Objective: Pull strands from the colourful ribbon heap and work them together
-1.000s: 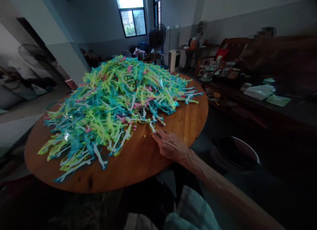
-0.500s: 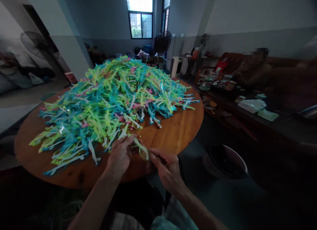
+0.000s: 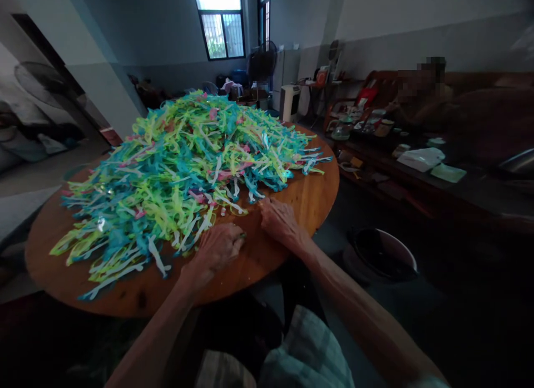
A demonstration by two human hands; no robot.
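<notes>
A big heap of thin plastic strips (image 3: 183, 160), blue, green, white and pink, covers most of a round wooden table (image 3: 300, 193). My left hand (image 3: 217, 250) rests on the table at the heap's near edge, fingers curled closed; what they hold is hidden. My right hand (image 3: 278, 220) lies a little further right, fingertips pinched at the ends of the nearest strips.
A dark round basin (image 3: 384, 257) stands on the floor right of the table. Beyond it runs a long dark table (image 3: 459, 193) with dishes and papers, and a person sits behind it. Fans and a window are at the back.
Both hands had a strip between them at the table's edge half a second ago; now they have parted, and the right hand has reached forward to the heap.
</notes>
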